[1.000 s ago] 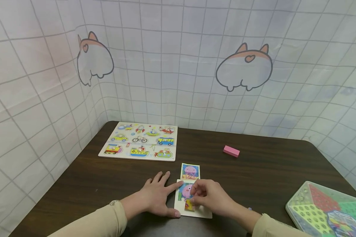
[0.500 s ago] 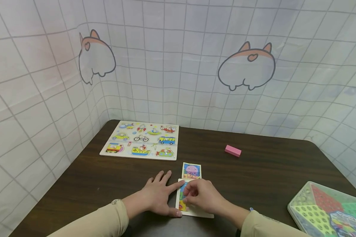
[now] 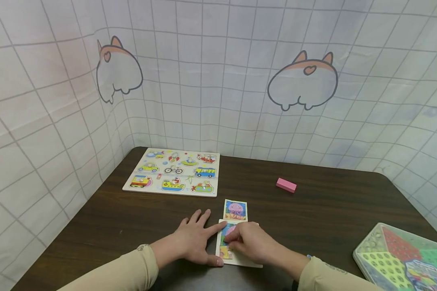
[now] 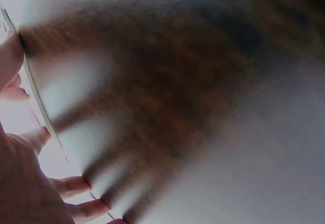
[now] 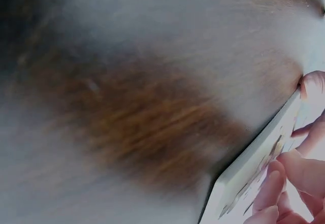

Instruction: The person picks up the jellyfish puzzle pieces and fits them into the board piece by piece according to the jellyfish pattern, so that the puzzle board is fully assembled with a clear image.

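A small white puzzle board [image 3: 245,260] lies at the table's near edge with a pink jellyfish picture partly filled in. My left hand [image 3: 193,242] is spread flat, its thumb and index finger on the board's left edge. My right hand [image 3: 253,242] has curled fingers over the picture. Its thumb and index finger pinch the upper edge of a yellow puzzle piece [image 3: 225,253] at the picture's lower left. In the right wrist view, the thumb and finger [image 5: 279,176] meet close over the board [image 5: 238,178]. The right hand hides part of the picture.
A jellyfish picture card [image 3: 235,210] lies just beyond the board. Farther back are a vehicle peg puzzle [image 3: 172,171] on the left and a pink block [image 3: 286,185]. A clear-lidded board game box [image 3: 397,258] sits at the right edge.
My right hand has moved the yellow piece left to the picture's lower left corner. The left hand has stayed on the board. The head view shifted slightly.
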Available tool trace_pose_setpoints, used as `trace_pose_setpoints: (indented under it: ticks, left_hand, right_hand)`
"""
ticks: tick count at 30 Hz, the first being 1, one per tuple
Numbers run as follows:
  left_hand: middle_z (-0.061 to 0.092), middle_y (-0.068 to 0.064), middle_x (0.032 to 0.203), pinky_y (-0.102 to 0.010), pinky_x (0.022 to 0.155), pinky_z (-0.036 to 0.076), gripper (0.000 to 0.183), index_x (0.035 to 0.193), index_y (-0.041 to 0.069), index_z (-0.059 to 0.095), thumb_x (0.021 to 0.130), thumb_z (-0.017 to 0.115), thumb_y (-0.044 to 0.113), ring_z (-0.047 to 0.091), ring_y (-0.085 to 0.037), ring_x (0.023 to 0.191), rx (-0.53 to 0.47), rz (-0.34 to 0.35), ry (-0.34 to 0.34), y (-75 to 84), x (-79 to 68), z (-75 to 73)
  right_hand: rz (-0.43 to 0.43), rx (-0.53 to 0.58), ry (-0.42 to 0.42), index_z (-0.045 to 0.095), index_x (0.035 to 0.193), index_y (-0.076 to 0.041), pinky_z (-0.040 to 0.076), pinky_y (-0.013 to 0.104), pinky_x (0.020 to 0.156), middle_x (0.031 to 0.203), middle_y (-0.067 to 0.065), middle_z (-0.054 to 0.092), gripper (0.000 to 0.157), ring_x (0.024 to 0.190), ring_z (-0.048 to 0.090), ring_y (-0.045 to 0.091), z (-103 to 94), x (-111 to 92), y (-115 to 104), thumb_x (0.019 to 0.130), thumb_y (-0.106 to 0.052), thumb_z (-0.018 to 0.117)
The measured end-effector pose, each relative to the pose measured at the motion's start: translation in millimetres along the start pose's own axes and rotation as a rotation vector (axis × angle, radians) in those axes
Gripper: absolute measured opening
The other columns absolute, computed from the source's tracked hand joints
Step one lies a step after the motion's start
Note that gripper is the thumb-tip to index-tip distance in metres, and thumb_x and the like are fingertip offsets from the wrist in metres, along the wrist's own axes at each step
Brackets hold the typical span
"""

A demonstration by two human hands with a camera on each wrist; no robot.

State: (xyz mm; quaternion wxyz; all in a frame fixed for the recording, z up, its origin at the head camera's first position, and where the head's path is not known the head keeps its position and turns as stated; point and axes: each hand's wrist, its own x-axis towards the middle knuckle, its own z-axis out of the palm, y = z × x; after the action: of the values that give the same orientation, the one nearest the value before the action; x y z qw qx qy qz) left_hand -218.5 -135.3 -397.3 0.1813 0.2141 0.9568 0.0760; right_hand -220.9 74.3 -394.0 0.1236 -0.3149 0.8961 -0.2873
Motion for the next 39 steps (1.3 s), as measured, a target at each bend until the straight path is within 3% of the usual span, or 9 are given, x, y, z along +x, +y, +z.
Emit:
trace_pose_setpoints:
  ticks: [3,9,17,21,27,30,34,39]
  left_hand:
    - [0.022,-0.015,0.17,-0.065,0.116,0.03,0.093,0.16,0.041,0.031,0.081,0.068,0.075,0.022,-0.041,0.156,0.003,-0.005,0.001,0.4,-0.7,-0.4]
    - [0.023,-0.016,0.169,-0.065,0.116,0.03,0.093,0.16,0.041,0.031,0.081,0.068,0.075,0.022,-0.041,0.155,0.005,-0.005,0.001,1.7,-1.2,-1.6]
    - [0.023,-0.016,0.169,-0.065,0.115,0.032,0.094,0.16,0.041,0.031,0.081,0.068,0.075,0.023,-0.042,0.155,0.015,-0.004,0.002,1.1,-0.8,-1.4]
    - [0.023,-0.017,0.169,-0.065,0.114,0.032,0.094,0.16,0.04,0.032,0.081,0.068,0.076,0.024,-0.042,0.155,0.018,-0.002,0.007,1.3,-0.9,-1.2]
    - [0.024,-0.016,0.169,-0.065,0.114,0.032,0.094,0.159,0.04,0.032,0.08,0.069,0.075,0.024,-0.042,0.155,0.012,-0.002,0.007,1.8,-1.8,-0.7]
    - [0.024,-0.017,0.169,-0.065,0.114,0.032,0.093,0.159,0.04,0.032,0.081,0.069,0.075,0.024,-0.042,0.154,0.01,0.0,0.004,1.9,-1.8,0.1]
    - [0.024,-0.017,0.169,-0.066,0.114,0.032,0.094,0.159,0.04,0.032,0.08,0.068,0.076,0.024,-0.042,0.154,0.012,0.002,0.003,1.7,-0.8,-0.1]
    - [0.023,-0.016,0.169,-0.066,0.114,0.032,0.094,0.16,0.041,0.031,0.08,0.068,0.076,0.023,-0.042,0.155,0.022,-0.004,-0.001,0.9,-0.2,-1.5]
  right_hand:
    - [-0.039,-0.032,-0.011,0.081,0.106,-0.005,0.058,0.033,0.083,0.102,0.004,0.079,0.015,0.1,0.072,0.019,-1.7,-1.6,1.3,0.094,-0.008,0.072]
    - [-0.055,-0.06,-0.019,0.08,0.11,-0.005,0.055,0.027,0.08,0.101,0.002,0.078,0.018,0.093,0.068,0.009,-4.2,-5.4,1.3,0.094,-0.007,0.072]
    - [-0.154,-0.269,-0.027,0.076,0.124,-0.014,0.045,0.018,0.069,0.101,0.0,0.062,0.035,0.084,0.047,0.004,0.2,-14.4,1.3,0.089,-0.009,0.077]
    - [-0.179,-0.344,0.003,0.077,0.12,-0.015,0.041,0.017,0.064,0.096,-0.002,0.059,0.032,0.079,0.043,0.003,2.4,-16.6,-0.3,0.088,-0.015,0.08]
    - [-0.169,-0.362,-0.015,0.077,0.122,-0.014,0.036,0.014,0.063,0.092,-0.004,0.056,0.03,0.077,0.04,0.001,3.4,-17.5,-3.9,0.092,-0.019,0.077]
    - [-0.182,-0.366,-0.017,0.075,0.123,-0.013,0.043,0.015,0.068,0.097,-0.003,0.06,0.032,0.082,0.046,0.003,0.6,-20.7,-4.7,0.091,-0.016,0.077]
    - [-0.283,-0.455,-0.019,0.074,0.123,-0.013,0.055,0.027,0.089,0.117,0.002,0.069,0.034,0.104,0.063,0.014,-6.6,-28.1,-2.4,0.09,-0.008,0.076]
    - [-0.428,-0.627,-0.093,0.066,0.136,-0.018,0.052,0.037,0.105,0.141,-0.001,0.065,0.052,0.129,0.061,0.023,-10.6,-34.1,4.3,0.087,-0.002,0.075]
